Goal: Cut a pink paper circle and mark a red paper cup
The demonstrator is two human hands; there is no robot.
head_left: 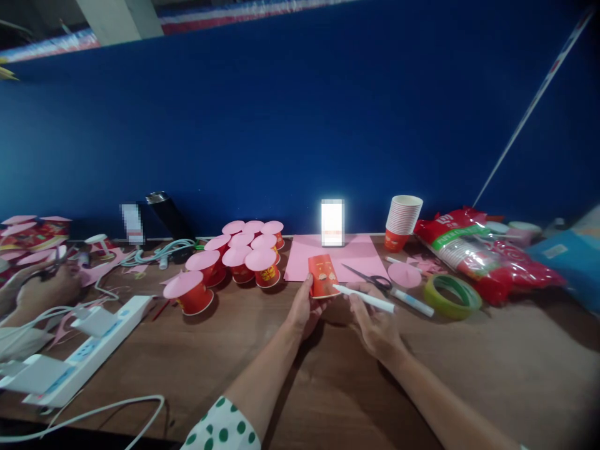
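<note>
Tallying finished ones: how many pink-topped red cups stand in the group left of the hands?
10 pink-topped cups: three at the back; three in the middle; three in front; one apart by the power strip. Others may be hidden behind them.

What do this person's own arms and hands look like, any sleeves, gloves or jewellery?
The left hand and the right hand are bare, without gloves, and so are both forearms. A white sleeve with green polka dots shows at the left arm's upper end. No watch or bracelet shows.
</note>
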